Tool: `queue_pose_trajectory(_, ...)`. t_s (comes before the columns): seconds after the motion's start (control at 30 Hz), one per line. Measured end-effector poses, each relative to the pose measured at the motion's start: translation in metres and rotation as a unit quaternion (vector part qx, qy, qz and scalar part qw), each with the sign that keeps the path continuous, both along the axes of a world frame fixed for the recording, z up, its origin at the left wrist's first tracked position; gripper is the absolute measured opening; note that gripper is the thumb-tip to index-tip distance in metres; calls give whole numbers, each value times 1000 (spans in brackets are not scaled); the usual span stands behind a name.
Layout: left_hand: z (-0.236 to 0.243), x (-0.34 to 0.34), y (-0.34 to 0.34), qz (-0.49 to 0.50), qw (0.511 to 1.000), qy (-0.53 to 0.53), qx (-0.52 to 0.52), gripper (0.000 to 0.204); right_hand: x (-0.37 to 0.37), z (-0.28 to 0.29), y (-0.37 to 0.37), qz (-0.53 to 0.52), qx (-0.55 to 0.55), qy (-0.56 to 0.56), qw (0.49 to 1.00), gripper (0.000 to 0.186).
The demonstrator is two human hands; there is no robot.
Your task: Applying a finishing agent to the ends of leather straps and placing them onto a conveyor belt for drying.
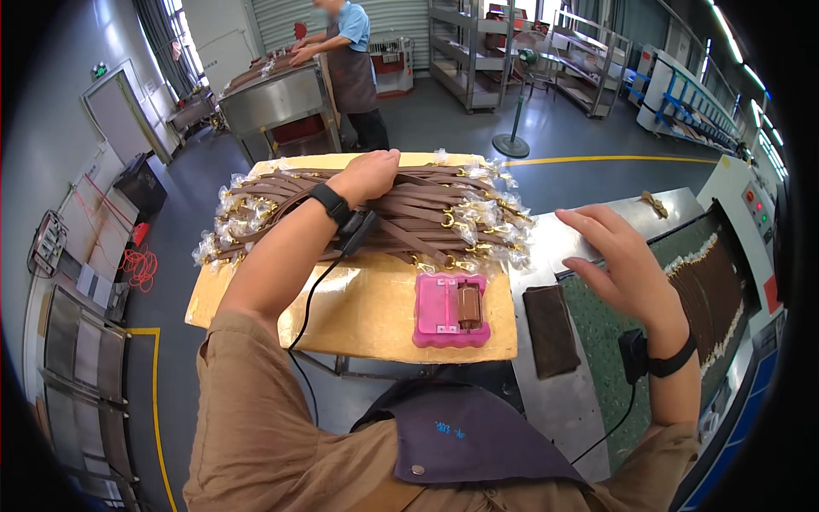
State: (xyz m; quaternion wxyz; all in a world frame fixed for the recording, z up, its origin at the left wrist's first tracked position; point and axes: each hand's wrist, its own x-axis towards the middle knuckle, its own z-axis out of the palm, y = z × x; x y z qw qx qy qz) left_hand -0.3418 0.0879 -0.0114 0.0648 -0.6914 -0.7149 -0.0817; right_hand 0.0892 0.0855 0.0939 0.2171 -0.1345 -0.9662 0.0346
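A pile of brown straps [409, 205] with gold-coloured metal clasps lies across a yellow-topped table in front of me. Clear plastic wrapping [247, 226] covers many strap ends. My left hand [367, 177] rests over the far middle of the pile, its fingers drawn together and curled; what they hold is hidden beneath the hand. To the right of the pile, my right hand [618, 260] is raised with nothing in it, thumb and fingers apart. Between me and the pile sits a pink plastic holder [437, 311] with a brown roll [469, 305] on its right side.
A dark brown folded cloth [552, 331] lies on a metal ledge beside a green conveyor belt [601, 328]. More brown straps [712, 290] lie on the belt, near a machine panel [755, 205]. A co-worker [350, 68] stands at a metal table beyond. Thin cables hang from both my wrists.
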Motion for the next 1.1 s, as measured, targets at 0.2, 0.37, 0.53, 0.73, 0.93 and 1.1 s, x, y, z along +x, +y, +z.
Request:
queue_pose_trajectory(0.2,28,37,-42,-76,979,-146,121,13,-41,-28,41,11,-10,15,1000,67)
queue_pose_trajectory(0.37,42,69,-76,-100,967,-191,139,16,-99,-60,73,25,-91,-37,995,74)
queue_pose_trajectory(0.53,46,97,-101,-153,948,-197,196,25,-138,-94,100,54,-86,-30,994,64)
queue_pose_trajectory(0.73,54,105,-126,-185,931,-230,214,33,-158,-102,102,71,-71,-37,994,31)
queue_pose_trajectory(0.93,56,91,-140,-116,928,-283,214,35,-160,-98,109,27,-57,48,997,20)
queue_pose_trajectory(1.1,39,47,-158,-37,910,-371,183,32,-145,-69,102,-9,-133,140,981,14)
